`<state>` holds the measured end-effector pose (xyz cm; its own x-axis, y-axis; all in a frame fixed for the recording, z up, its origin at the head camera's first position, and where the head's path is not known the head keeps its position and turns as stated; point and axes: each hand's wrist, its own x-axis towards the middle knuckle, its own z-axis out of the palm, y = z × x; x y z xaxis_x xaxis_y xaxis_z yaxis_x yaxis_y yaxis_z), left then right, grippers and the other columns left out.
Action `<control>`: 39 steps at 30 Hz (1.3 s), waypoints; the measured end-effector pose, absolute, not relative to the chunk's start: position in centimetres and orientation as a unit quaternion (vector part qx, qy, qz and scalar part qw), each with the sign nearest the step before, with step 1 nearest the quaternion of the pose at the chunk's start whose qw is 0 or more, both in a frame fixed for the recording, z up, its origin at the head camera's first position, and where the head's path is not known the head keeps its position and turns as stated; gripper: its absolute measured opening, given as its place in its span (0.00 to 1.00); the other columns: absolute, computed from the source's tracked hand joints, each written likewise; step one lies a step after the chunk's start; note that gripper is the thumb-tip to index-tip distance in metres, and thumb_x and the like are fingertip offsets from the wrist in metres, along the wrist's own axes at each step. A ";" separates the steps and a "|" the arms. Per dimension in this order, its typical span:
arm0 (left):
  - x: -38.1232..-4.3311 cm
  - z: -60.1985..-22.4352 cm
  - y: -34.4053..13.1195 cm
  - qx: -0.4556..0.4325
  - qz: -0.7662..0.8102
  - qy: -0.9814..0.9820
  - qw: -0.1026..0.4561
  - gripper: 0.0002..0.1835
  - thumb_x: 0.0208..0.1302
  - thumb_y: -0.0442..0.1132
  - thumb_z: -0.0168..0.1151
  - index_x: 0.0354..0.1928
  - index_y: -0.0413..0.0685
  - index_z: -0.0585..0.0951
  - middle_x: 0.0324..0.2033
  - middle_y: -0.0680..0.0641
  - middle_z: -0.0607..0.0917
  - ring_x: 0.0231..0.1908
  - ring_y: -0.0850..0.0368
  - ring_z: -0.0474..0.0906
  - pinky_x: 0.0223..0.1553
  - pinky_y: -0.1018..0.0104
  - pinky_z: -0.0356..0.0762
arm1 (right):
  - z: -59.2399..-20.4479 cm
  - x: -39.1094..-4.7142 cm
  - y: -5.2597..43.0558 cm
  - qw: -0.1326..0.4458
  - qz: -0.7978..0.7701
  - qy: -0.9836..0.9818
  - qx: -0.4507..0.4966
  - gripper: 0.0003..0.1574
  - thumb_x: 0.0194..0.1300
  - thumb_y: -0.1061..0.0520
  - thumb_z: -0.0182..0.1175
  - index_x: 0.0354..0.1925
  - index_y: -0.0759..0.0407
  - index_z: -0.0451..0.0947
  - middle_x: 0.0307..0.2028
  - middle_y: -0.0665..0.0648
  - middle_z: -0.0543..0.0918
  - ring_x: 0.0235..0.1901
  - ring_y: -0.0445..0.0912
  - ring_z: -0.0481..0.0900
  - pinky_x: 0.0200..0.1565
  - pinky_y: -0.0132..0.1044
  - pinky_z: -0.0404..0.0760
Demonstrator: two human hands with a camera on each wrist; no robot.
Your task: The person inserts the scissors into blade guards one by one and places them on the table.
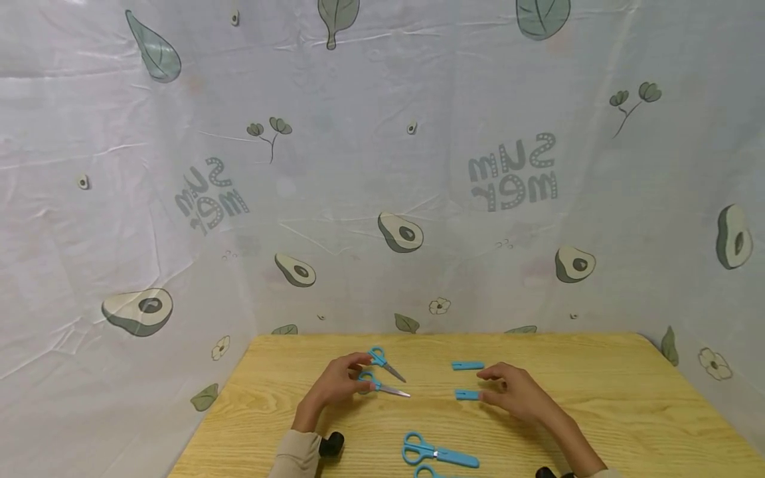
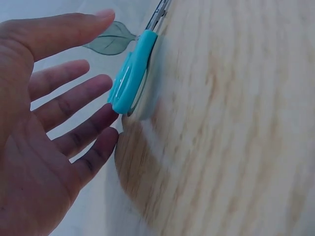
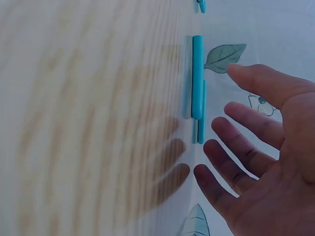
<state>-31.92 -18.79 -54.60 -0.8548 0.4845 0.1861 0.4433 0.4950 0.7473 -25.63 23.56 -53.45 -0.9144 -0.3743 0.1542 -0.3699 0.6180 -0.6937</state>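
Two pairs of blue-handled scissors lie on the table with bare blades, a far pair point(image 1: 379, 358) and a near pair point(image 1: 392, 390). My left hand point(image 1: 337, 382) is over their handles, thumb close to the near handle. In the left wrist view its fingers are loosely spread and grip nothing; scissor handles point(image 2: 135, 73) show beyond the fingertips. Across from the blades lie two blue blade covers, one farther back point(image 1: 468, 366) and one nearer point(image 1: 467, 395). My right hand point(image 1: 516, 393) is just right of them, fingers relaxed. A cover point(image 3: 197, 78) appears past its fingers in the right wrist view.
Closer to me on the wooden table point(image 1: 597, 398) lie covered blue scissors point(image 1: 442, 455). Another blue handle point(image 1: 425, 470) is cut off by the bottom edge of the head view. A pale printed curtain point(image 1: 358, 179) hangs behind the table and along both sides.
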 end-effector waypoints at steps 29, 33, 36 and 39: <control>-32.1 -55.1 -17.5 0.292 0.375 0.879 0.030 0.25 0.60 0.38 0.82 0.58 0.39 0.87 0.54 0.41 0.88 0.57 0.39 0.83 0.60 0.48 0.84 | -53.5 -26.8 22.3 0.055 -0.364 0.893 -0.257 0.21 0.66 0.58 0.76 0.54 0.66 0.88 0.47 0.58 0.86 0.45 0.50 0.84 0.43 0.35 0.85; -32.2 -55.1 -17.4 0.295 0.366 0.882 0.026 0.24 0.60 0.37 0.82 0.57 0.39 0.88 0.54 0.41 0.88 0.57 0.37 0.82 0.61 0.46 0.84 | -53.5 -26.7 22.0 0.049 -0.360 0.896 -0.254 0.20 0.66 0.59 0.76 0.54 0.65 0.88 0.49 0.59 0.87 0.47 0.54 0.85 0.45 0.42 0.88; -32.2 -55.2 -17.3 0.293 0.360 0.886 0.021 0.23 0.60 0.38 0.82 0.56 0.39 0.88 0.53 0.42 0.88 0.56 0.39 0.83 0.60 0.50 0.83 | -53.4 -26.6 21.8 0.051 -0.360 0.897 -0.251 0.21 0.66 0.59 0.76 0.55 0.67 0.87 0.50 0.61 0.87 0.48 0.57 0.86 0.47 0.47 0.89; -32.2 -55.4 -17.2 0.295 0.348 0.890 0.016 0.22 0.60 0.38 0.82 0.55 0.40 0.89 0.51 0.43 0.88 0.54 0.41 0.83 0.57 0.54 0.83 | -53.4 -26.5 21.7 0.052 -0.358 0.896 -0.256 0.23 0.67 0.58 0.75 0.57 0.69 0.86 0.52 0.63 0.87 0.50 0.60 0.85 0.47 0.49 0.89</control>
